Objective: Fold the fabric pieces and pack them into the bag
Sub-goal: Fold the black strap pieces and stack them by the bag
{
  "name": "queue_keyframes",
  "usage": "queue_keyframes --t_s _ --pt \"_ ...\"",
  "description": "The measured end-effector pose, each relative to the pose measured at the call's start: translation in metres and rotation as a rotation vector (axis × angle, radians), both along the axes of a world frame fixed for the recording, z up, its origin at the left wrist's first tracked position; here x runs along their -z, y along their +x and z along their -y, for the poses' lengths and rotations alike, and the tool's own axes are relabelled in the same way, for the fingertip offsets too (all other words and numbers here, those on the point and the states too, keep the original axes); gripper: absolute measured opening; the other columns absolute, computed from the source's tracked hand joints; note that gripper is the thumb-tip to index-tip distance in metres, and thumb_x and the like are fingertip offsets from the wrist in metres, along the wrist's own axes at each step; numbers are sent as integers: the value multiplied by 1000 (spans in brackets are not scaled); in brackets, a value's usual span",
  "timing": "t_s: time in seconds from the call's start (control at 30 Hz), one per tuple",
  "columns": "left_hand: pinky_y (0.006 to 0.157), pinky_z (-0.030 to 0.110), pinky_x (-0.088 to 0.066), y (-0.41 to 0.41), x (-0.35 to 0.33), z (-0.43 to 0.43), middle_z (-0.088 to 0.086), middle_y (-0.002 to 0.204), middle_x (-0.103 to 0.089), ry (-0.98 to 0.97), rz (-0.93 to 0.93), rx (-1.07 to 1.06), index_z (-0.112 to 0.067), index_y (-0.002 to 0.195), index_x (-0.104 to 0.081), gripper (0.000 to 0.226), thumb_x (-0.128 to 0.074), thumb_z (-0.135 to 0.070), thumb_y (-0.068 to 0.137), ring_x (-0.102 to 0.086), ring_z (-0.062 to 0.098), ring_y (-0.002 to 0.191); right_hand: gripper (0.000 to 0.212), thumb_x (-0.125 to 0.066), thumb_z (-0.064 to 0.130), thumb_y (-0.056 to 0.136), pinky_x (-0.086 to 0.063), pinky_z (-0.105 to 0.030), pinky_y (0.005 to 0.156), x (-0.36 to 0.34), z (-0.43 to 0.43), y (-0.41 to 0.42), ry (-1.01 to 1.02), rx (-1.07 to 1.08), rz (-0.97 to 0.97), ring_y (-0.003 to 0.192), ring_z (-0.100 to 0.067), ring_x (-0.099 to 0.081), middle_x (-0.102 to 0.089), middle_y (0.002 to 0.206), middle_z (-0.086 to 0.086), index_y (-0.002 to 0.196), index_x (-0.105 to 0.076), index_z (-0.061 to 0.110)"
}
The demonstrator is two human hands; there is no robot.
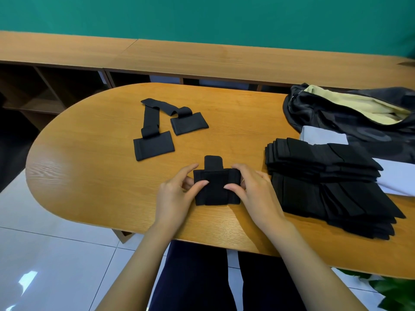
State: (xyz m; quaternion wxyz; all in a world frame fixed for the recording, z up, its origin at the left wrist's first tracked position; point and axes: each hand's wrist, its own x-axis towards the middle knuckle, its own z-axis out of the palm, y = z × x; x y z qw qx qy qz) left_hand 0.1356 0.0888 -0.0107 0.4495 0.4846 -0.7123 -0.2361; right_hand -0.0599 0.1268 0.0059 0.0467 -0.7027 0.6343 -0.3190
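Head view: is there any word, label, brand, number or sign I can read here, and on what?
None. The held fabric piece, the loose fabric pieces, the folded stack, the bag, the white sheet and the table all show plain surfaces, with no print or tag legible.

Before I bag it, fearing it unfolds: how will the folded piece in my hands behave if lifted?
The folded piece is probably floppy: the strap of the unfolded piece lies limp and curled. It may spring open unless pinched: left hand and right hand both hold it. Likely light: thin cloth.
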Motion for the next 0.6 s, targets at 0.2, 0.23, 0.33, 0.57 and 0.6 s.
queue_keyframes --t_s 0.2,0.23,0.33,0.57,0.6 --pt "86 38 -44 -5 4 9 -20 78 -56 3 194 -95 -25 127 -63 52 -69 -46 80 -54 7 83 49 -61 50 82 -45 -42 90 9 8 -1 -5 115 -270 88 -15 -66 -69 98 5 119 -62 18" --pt "85 37 -42 -6 5 10 -20 79 -56 1 231 -99 -25 127 -63 51 -70 -46 81 -52 8 85 49 -58 52 82 -44 -41 90 9 9 -1 7 122 -300 89 -15 -65 -69 98 5 118 -63 19" --pt "80 36 -40 -7 9 13 -15 82 -60 -25 303 -94 -22 125 -65 48 -71 -43 82 -50 10 88 48 -55 53 82 -43 -41 89 12 12 -2 39 134 -376 88 -17 -64 -67 96 5 115 -65 20" --pt "76 38 -42 -9 12 14 -9 87 -66 -65 393 -84 -19 120 -68 42 -72 -38 83 -55 16 87 47 -55 52 81 -47 -44 86 17 12 -3 73 167 -440 87 -22 -64 -66 92 1 110 -69 18" --pt "75 38 -42 -9 12 14 -9 87 -66 -67 386 -82 -19 119 -68 41 -72 -38 83 -55 16 87 47 -56 52 81 -47 -43 86 16 12 -3 68 167 -441 87 -21 -64 -66 92 2 109 -69 18"
